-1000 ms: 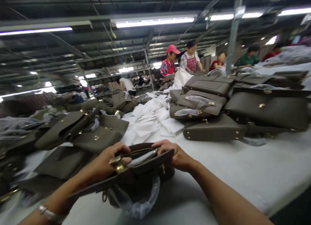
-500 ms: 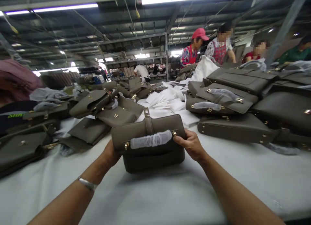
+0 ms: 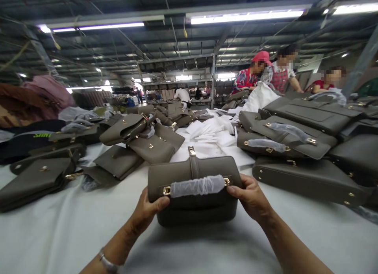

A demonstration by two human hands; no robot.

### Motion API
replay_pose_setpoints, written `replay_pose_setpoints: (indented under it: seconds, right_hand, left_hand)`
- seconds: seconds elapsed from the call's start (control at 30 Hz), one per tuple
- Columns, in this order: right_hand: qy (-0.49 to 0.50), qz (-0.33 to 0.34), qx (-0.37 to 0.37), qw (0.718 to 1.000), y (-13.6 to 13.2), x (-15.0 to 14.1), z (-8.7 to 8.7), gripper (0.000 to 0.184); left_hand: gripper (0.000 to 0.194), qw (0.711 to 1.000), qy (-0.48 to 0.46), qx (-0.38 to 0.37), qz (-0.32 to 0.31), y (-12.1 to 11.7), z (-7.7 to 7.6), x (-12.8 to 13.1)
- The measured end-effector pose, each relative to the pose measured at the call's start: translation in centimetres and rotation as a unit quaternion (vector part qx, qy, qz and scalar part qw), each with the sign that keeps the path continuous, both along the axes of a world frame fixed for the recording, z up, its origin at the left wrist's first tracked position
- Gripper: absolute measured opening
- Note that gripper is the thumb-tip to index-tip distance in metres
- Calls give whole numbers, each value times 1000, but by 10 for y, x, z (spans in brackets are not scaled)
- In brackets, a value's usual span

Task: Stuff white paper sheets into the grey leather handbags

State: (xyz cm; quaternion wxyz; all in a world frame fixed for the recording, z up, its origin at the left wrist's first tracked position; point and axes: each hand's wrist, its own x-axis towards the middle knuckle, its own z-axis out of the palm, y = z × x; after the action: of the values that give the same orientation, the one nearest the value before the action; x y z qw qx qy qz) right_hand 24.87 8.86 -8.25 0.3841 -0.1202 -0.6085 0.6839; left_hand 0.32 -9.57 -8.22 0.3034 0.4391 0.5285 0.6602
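A dark olive-grey handbag (image 3: 195, 211) is between my two hands, just over the white-covered table. Its flap faces me, with a narrow strap and gold clasp at the far edge. Across the front runs a handle (image 3: 197, 186) wrapped in thin white film, fixed by gold fittings at both ends. My left hand (image 3: 146, 211) grips the left side, thumb on the front near the fitting. On the right side my right hand (image 3: 251, 195) does the same, its thumb by the other fitting. The fingers behind the bag are hidden.
More handbags lie to the left (image 3: 32, 177) and are stacked to the right (image 3: 304, 179). White sheets (image 3: 212, 128) are heaped beyond the held bag. At the back right, a person in a pink cap (image 3: 248, 75) stands beside other people. White cloth covers the table (image 3: 73, 226).
My left thumb has come round onto the bag's front, where it was hidden before. The view has shifted, and both hands and the bag now appear lower and farther right.
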Motion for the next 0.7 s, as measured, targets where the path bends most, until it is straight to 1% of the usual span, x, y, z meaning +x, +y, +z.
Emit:
replay_pose_setpoints:
  seconds: [0.1,0.17,0.23,0.3,0.37,0.47,0.57,0.63,0.7]
  right_hand:
    - [-12,9,7,1000,1,3,0,26]
    - [-19,14,3,1000,2,5,-1,24]
    - [-31,21,-7,999,3,6,-4,23]
    - [-41,25,-14,999,4,7,-7,23]
    - [-52,34,-16,998,5,8,-8,24]
    - [-62,47,-15,997,5,10,-9,26]
    - [-64,37,-6,997,5,11,-9,24]
    - [-71,38,0,997,4,11,-8,24]
    - [-85,52,11,995,4,11,-5,23]
  left_hand:
    - [71,999,23,-17,-38,-12,5,-1]
    - [71,999,9,-5,-53,-16,15,-3]
    - [64,998,-23,2,-66,-17,33,-7]
    - [54,994,-36,-24,-98,-13,56,-11]
    - [46,990,-13,-69,-121,-7,81,-14]
    - [40,985,25,-110,-130,6,112,-16]
    - [46,977,46,-146,-146,23,134,-14]
    - [52,968,83,-173,-161,34,144,-9]
    - [51,955,110,-193,-195,44,153,-2]
